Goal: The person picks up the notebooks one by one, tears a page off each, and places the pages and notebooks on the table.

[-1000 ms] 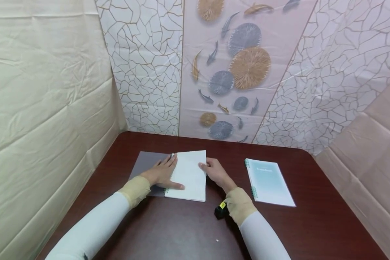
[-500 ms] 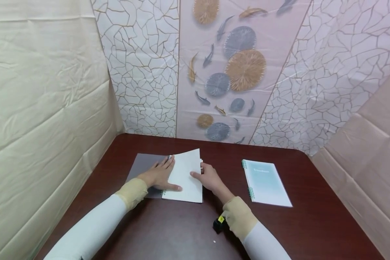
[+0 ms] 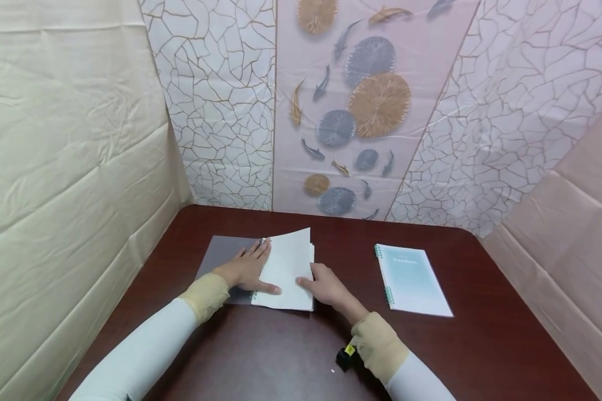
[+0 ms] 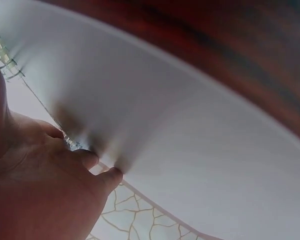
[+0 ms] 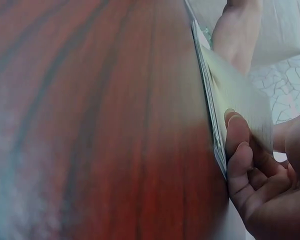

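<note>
A spiral notebook (image 3: 283,264) lies on the table with its dark grey cover (image 3: 215,257) folded out to the left. Flat across its binding rests my left hand (image 3: 248,270), fingers spread and thumb on the white page. Green rings of the binding (image 4: 5,57) show beside that hand in the left wrist view. My right hand (image 3: 326,285) pinches the page's right edge, thumb on top and curled fingers underneath. In the right wrist view the lifted sheet (image 5: 242,95) bows up from the stack, between the right hand's thumb and fingers.
A second spiral notebook (image 3: 418,281) with a light blue and white cover lies to the right. A small black object with a yellow mark (image 3: 345,357) hangs at my right wrist band. Fabric-covered walls (image 3: 80,167) enclose the dark red table (image 3: 276,356) at the back and sides.
My right hand has slid down the page's right edge toward me, and the page's far corner stands up from the stack. My left hand keeps its place on the binding.
</note>
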{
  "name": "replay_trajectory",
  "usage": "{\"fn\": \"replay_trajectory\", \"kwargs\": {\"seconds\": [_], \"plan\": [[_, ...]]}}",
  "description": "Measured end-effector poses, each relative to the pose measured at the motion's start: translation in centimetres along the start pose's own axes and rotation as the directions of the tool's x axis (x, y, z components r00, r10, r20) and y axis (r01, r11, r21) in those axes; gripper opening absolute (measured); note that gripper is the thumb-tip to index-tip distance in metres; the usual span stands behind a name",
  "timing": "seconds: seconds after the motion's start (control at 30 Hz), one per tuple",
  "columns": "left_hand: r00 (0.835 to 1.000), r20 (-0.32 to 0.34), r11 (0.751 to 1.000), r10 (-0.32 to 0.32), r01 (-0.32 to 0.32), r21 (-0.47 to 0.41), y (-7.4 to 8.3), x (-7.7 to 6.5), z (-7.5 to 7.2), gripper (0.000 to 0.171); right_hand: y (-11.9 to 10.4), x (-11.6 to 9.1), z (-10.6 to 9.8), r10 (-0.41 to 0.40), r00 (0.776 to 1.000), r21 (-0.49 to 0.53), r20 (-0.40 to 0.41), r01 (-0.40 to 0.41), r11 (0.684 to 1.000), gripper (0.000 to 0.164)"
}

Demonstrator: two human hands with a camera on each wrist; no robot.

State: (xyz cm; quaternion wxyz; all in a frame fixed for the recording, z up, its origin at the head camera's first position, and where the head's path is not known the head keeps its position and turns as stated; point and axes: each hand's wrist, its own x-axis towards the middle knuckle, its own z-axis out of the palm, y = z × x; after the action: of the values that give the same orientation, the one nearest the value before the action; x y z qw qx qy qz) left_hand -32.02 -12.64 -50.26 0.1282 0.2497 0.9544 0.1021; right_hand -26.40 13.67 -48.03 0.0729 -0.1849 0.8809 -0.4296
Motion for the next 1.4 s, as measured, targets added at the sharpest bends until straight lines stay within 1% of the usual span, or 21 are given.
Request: {"fn": "replay_trajectory", "kwargs": {"seconds": [0.07,0.23,0.4,0.5,0.63,0.7,0.8,1.0,1.1,1.2,1.3,1.4], "plan": [[1.000,0.011,1.000,-0.009,0.009,0.019,-0.1,0.3,0.1,0.152,0.2,0.0,-0.2,-0.008,1.000,0.014,0.010,0.008,1.000,0.024],[0.999,0.027,1.000,-0.021,0.021,0.010,-0.2,0.4,-0.2,0.153,0.5,0.0,-0.5,-0.033,0.999,0.047,0.025,0.032,0.998,0.024],[0.999,0.029,1.000,-0.027,0.027,0.009,-0.1,0.3,-0.1,0.151,0.8,-0.1,-0.6,-0.058,0.998,0.065,0.031,0.056,0.996,0.022],[1.000,0.014,1.000,-0.008,0.008,-0.013,0.1,-0.3,-0.3,0.149,0.9,-0.1,-0.7,-0.067,0.997,0.089,0.043,0.063,0.994,0.025],[1.000,-0.004,0.998,0.027,-0.027,-0.049,0.6,-1.2,-0.8,0.146,0.9,-0.3,-0.8,-0.053,0.996,0.131,0.067,0.044,0.990,0.032],[0.999,-0.008,0.998,0.031,-0.031,-0.046,0.6,-1.3,-0.8,0.146,0.9,-0.3,-0.9,-0.053,0.996,0.148,0.077,0.041,0.988,0.033],[1.000,-0.006,0.999,0.026,-0.026,-0.035,0.6,-1.2,-0.7,0.146,1.0,-0.4,-1.0,-0.051,0.995,0.165,0.092,0.035,0.986,0.034],[1.000,0.014,1.000,0.006,-0.006,0.007,1.1,-1.3,-1.1,0.141,1.2,-0.3,-1.2,-0.048,0.992,0.193,0.113,0.025,0.981,0.036],[1.000,0.018,1.000,0.008,-0.008,0.005,1.3,-1.6,-1.3,0.140,1.3,-0.4,-1.2,-0.045,0.992,0.214,0.119,0.019,0.977,0.036],[1.000,0.010,1.000,0.019,-0.019,-0.021,1.5,-1.8,-1.5,0.141,1.4,-0.4,-1.3,-0.045,0.991,0.236,0.124,0.015,0.972,0.037],[1.000,0.006,0.999,0.020,-0.020,-0.026,1.3,-1.6,-1.3,0.143,1.6,-0.3,-1.4,-0.058,0.990,0.261,0.127,0.023,0.965,0.037],[1.000,0.010,1.000,0.010,-0.010,-0.009,1.0,-1.3,-1.0,0.145,1.9,-0.2,-1.5,-0.073,0.988,0.280,0.135,0.032,0.959,0.038]]}}
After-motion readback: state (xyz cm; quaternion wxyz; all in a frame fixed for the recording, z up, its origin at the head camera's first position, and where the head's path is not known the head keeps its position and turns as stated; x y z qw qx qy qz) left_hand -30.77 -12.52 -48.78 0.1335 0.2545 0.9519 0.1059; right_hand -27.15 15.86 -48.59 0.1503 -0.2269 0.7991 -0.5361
